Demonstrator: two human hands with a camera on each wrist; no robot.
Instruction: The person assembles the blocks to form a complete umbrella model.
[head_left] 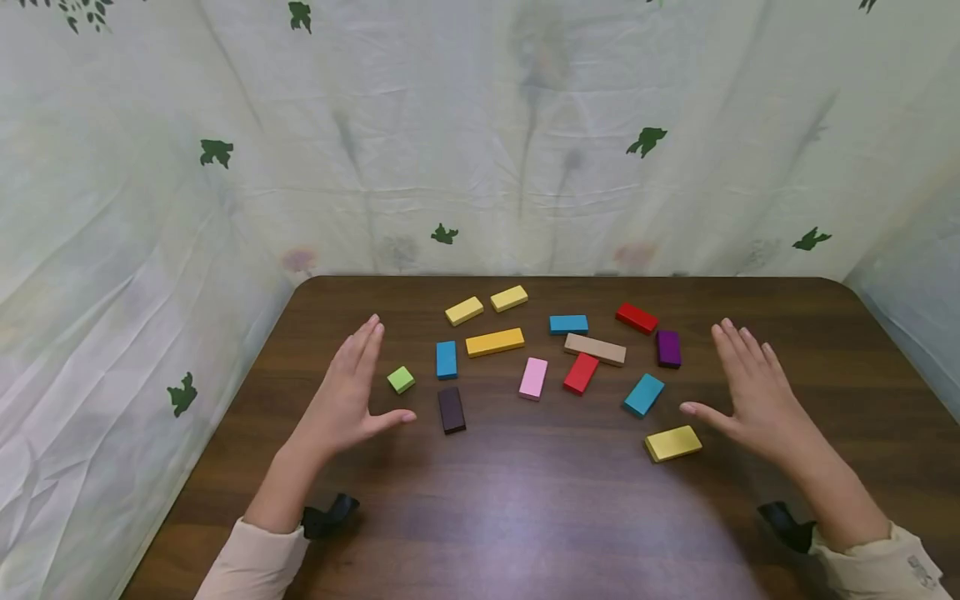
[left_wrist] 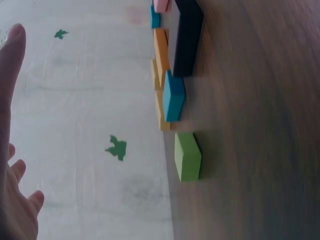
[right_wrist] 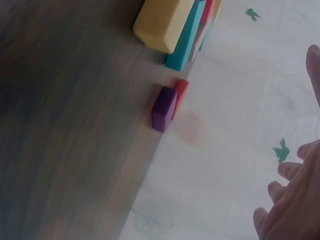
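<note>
Blocks [head_left: 533, 379] lie between left grip [head_left: 347, 402] and right grip [head_left: 759, 403].

Left hand [head_left: 347, 395] at centre left, right hand [head_left: 759, 402] at centre right: fingers straight, thumbs spread inward, palms apparently facing.
</note>
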